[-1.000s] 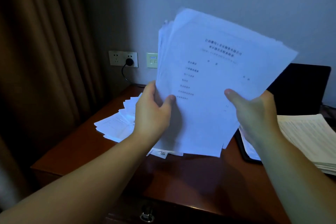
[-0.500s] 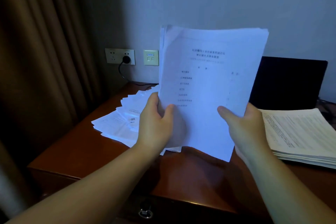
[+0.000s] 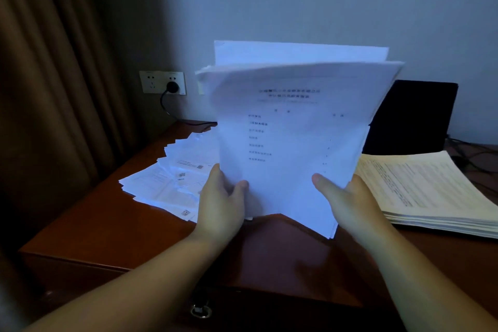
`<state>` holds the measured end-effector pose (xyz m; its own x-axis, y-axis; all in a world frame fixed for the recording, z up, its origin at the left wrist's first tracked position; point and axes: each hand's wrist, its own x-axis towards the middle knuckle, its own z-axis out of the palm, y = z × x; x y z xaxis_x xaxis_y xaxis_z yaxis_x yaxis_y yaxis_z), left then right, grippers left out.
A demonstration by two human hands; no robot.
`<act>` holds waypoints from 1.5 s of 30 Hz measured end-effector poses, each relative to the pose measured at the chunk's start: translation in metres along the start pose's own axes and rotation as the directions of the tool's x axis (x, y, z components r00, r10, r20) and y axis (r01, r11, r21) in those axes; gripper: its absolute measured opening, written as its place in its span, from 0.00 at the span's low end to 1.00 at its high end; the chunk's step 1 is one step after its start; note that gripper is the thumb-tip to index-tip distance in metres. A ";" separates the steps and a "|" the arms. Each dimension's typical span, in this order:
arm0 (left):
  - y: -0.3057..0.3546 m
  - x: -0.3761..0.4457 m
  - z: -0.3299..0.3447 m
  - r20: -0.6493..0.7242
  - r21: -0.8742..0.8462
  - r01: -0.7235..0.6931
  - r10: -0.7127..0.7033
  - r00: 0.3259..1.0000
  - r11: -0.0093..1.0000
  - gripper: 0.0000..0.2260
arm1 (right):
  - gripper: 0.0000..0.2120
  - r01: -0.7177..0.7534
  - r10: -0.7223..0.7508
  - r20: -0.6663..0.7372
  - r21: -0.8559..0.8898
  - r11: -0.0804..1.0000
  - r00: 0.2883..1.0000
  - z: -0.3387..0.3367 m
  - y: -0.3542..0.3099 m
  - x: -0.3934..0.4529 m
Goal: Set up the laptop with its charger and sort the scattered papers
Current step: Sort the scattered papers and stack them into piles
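Note:
I hold a thick sheaf of white printed papers (image 3: 291,127) upright above the wooden desk (image 3: 102,226). My left hand (image 3: 221,199) grips its lower left edge and my right hand (image 3: 347,202) grips its lower right edge. The top of the sheaf curls toward me. Scattered white papers (image 3: 172,180) lie fanned on the desk behind my left hand. A neat stack of papers (image 3: 428,191) rests at the right. The dark open laptop screen (image 3: 415,116) stands behind the sheaf. A black charger plug (image 3: 172,87) sits in the wall socket, its cable running down to the desk.
A brown curtain (image 3: 54,89) hangs at the left beside the desk's left edge. Dark cables (image 3: 469,153) trail on the desk at the far right. A drawer with a metal keyhole (image 3: 200,311) is below the front edge.
The sheaf has dropped lower toward the desk and turned squarer to me, and its top edge now bends forward. Both hands keep their grip.

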<state>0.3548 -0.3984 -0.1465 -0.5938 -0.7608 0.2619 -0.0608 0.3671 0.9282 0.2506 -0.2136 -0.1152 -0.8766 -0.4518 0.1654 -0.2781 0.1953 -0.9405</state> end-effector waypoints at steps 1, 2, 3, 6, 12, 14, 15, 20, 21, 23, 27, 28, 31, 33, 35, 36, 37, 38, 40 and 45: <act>0.003 0.004 0.001 -0.003 0.014 -0.014 0.014 1.000 1.000 0.10 | 0.11 0.016 -0.015 0.014 -0.052 0.999 1.000 -0.006 -0.002 0.001; 0.007 0.007 0.001 0.000 0.024 -0.026 0.026 1.000 0.999 0.10 | 0.09 0.029 -0.027 0.030 -0.096 0.995 0.999 -0.012 -0.003 0.002; 0.012 0.010 0.002 0.012 0.029 -0.035 0.034 0.999 0.999 0.10 | 0.06 0.034 -0.028 0.051 -0.132 0.991 0.998 -0.019 -0.004 0.003; 0.027 0.019 0.007 0.103 0.093 -0.068 0.059 0.993 0.993 0.07 | 0.07 0.006 0.012 0.141 -0.126 0.992 0.990 -0.041 -0.005 0.004; 0.058 0.038 0.032 0.381 0.217 -0.163 0.070 0.922 0.962 0.12 | 0.08 -0.145 0.140 0.092 0.050 0.988 0.986 -0.076 0.008 -0.005; 0.068 0.043 0.045 0.440 0.184 -0.136 0.042 0.897 0.973 0.10 | 0.08 -0.189 0.189 0.015 0.147 0.971 0.982 -0.084 0.014 -0.008; 0.072 0.047 0.052 0.458 0.176 -0.117 0.024 0.888 0.977 0.09 | 0.09 -0.198 0.206 -0.016 0.217 0.956 0.978 -0.087 0.017 -0.009; 0.084 0.064 0.083 0.487 0.092 -0.033 -0.017 0.873 0.995 0.06 | 0.09 -0.206 0.273 -0.107 0.419 0.884 0.956 -0.101 0.038 -0.009; 0.085 0.064 0.090 0.481 0.050 0.033 -0.053 0.875 0.998 0.06 | 0.07 -0.224 0.298 -0.127 0.409 0.885 0.946 -0.104 0.042 -0.008; 0.087 0.062 0.104 0.494 -0.089 0.248 -0.174 0.852 0.965 0.06 | 0.06 -0.238 0.331 -0.173 0.410 0.881 0.928 -0.109 0.048 -0.004; 0.099 0.039 0.137 0.538 -0.236 0.462 -0.281 0.795 0.855 0.07 | 0.08 -0.198 0.362 -0.316 0.448 0.872 0.877 -0.102 0.051 0.010; 0.100 0.033 0.146 0.553 -0.211 0.438 -0.262 0.791 0.874 0.07 | 0.08 -0.197 0.374 -0.338 0.456 0.868 0.864 -0.098 0.050 0.014; 0.100 0.020 0.166 0.568 -0.120 0.334 -0.211 0.795 0.935 0.12 | 0.11 -0.238 0.428 -0.356 0.469 0.851 0.831 -0.091 0.045 0.026; 0.099 0.016 0.173 0.571 -0.095 0.291 -0.187 0.799 0.952 0.07 | 0.12 -0.255 0.460 -0.346 0.499 0.828 0.817 -0.088 0.043 0.033; 0.100 0.014 0.178 0.571 -0.089 0.285 -0.185 0.800 0.954 0.09 | 0.13 -0.280 0.490 -0.329 0.517 0.809 0.807 -0.086 0.045 0.039; 0.099 0.015 0.181 0.564 -0.081 0.283 -0.190 0.804 0.956 0.09 | 0.13 -0.292 0.504 -0.318 0.528 0.798 0.803 -0.085 0.046 0.042; 0.098 0.014 0.182 0.551 -0.069 0.281 -0.199 0.810 0.957 0.09 | 0.13 -0.303 0.518 -0.306 0.539 0.786 0.799 -0.084 0.047 0.044; 0.097 0.015 0.184 0.538 -0.056 0.280 -0.207 0.817 0.958 0.09 | 0.14 -0.310 0.528 -0.292 0.553 0.773 0.797 -0.083 0.048 0.045; 0.092 0.017 0.187 0.523 -0.042 0.286 -0.223 0.823 0.957 0.11 | 0.14 -0.319 0.542 -0.269 0.574 0.754 0.796 -0.082 0.049 0.046; 0.081 0.015 0.194 0.486 -0.009 0.298 -0.257 0.835 0.954 0.10 | 0.13 -0.340 0.558 -0.245 0.582 0.739 0.793 -0.082 0.051 0.045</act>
<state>0.1857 -0.2764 -0.1186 -0.8704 -0.4696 -0.1478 -0.2280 0.1184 0.9664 0.1652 -0.1524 -0.1310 -0.9464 -0.0363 -0.3210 0.3213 -0.2086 -0.9237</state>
